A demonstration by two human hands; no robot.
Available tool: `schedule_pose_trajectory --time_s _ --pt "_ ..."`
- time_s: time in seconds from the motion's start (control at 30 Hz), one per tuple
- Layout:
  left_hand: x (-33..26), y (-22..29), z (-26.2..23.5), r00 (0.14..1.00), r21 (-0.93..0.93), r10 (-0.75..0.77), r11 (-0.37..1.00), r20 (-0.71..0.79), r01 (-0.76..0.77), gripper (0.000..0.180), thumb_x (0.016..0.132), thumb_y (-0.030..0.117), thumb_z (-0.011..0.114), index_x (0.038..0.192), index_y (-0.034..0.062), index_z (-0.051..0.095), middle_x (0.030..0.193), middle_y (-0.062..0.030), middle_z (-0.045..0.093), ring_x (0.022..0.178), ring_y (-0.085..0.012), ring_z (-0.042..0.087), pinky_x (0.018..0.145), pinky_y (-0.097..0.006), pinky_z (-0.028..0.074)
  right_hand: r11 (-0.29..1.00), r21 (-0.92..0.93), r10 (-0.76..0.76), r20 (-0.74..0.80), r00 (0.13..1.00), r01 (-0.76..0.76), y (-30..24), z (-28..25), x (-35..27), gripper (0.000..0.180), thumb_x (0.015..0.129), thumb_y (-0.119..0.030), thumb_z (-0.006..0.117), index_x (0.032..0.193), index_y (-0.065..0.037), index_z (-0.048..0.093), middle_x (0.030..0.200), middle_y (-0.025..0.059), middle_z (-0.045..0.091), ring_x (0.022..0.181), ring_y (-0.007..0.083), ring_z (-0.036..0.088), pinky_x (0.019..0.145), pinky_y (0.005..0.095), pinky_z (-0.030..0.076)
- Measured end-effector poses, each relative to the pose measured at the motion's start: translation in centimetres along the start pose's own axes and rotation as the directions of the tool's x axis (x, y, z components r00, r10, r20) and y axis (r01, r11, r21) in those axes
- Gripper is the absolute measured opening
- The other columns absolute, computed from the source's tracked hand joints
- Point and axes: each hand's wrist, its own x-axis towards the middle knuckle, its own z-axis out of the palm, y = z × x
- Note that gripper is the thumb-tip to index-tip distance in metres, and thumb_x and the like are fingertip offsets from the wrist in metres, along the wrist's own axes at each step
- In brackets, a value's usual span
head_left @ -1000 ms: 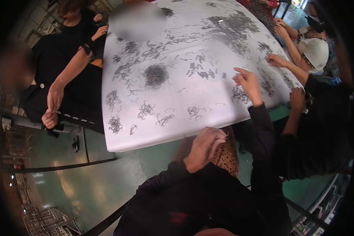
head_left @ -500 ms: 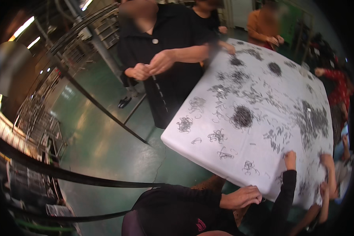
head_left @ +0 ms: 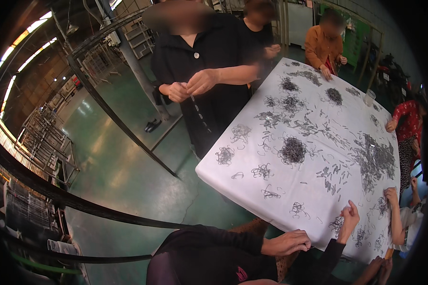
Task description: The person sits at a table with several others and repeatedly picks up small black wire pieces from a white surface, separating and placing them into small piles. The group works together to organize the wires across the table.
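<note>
My left hand [head_left: 288,242] is at the near edge of a white-covered table [head_left: 245,187]. Its fingers are bent and pressed together, and whatever they pinch is hidden. My right hand [head_left: 350,219] is raised over the table's near corner, fingers apart and nothing visible in them. Beside it lies a small heap of thin, dark, curved pieces [head_left: 336,225]. Farther in is a larger, dense round pile of similar pieces [head_left: 293,150]. Short, flat grey pieces [head_left: 331,176] are scattered between them, with a broad spread of dark pieces [head_left: 375,159] to the right.
Across the table's left side stands a co-worker in black [head_left: 214,90], hands together. Others work around it, one in orange [head_left: 322,45], one in red [head_left: 406,116]; a co-worker's hand [head_left: 393,195] rests at the right edge. A cup [head_left: 369,98] stands far right. Dark metal bars [head_left: 123,114] cross the left.
My right hand has drawn back toward me, its fingers opening from a closed pose. My left hand stays by the table edge. The co-worker in orange has lowered a hand to the table.
</note>
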Motion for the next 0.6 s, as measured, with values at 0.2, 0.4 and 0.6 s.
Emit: schedule_pose_trajectory --time_s 0.2,0.4,0.6 --pt "0.4 0.2 0.0 1.000 0.025 0.028 0.999 0.014 -0.028 0.010 0.092 0.011 0.058 0.096 0.0037 0.052 0.094 -0.0072 0.056 0.090 -0.0254 0.055 0.082 -0.036 0.044 0.977 0.192 0.090 0.000 0.996 -0.088 -4.1 1.3 -6.6 0.035 0.082 0.003 0.060 0.117 0.006 0.058 0.073 0.0019 0.056 0.064 0.0099 0.054 0.057 0.0232 0.046" --pt "1.1 0.6 -0.2 0.999 0.030 0.032 0.999 -0.006 -0.032 0.010 0.093 0.013 0.055 0.096 0.0031 0.052 0.092 -0.0092 0.055 0.088 -0.0271 0.054 0.080 -0.037 0.043 0.969 0.241 0.046 0.035 0.998 -0.053 -7.2 1.9 -10.2 0.033 0.079 0.011 0.060 0.113 0.008 0.059 0.078 0.0040 0.058 0.069 0.0113 0.057 0.060 0.0243 0.048" --pt "2.1 0.3 -0.6 1.000 0.057 0.017 0.998 -0.013 -0.017 0.011 0.094 0.012 0.055 0.096 0.0021 0.052 0.092 -0.0095 0.054 0.088 -0.0274 0.054 0.078 -0.037 0.044 0.978 0.202 0.042 0.067 0.997 -0.054 -9.5 2.5 -14.1 0.026 0.081 0.011 0.058 0.107 0.008 0.061 0.084 0.0055 0.057 0.069 0.0108 0.055 0.060 0.0233 0.047"
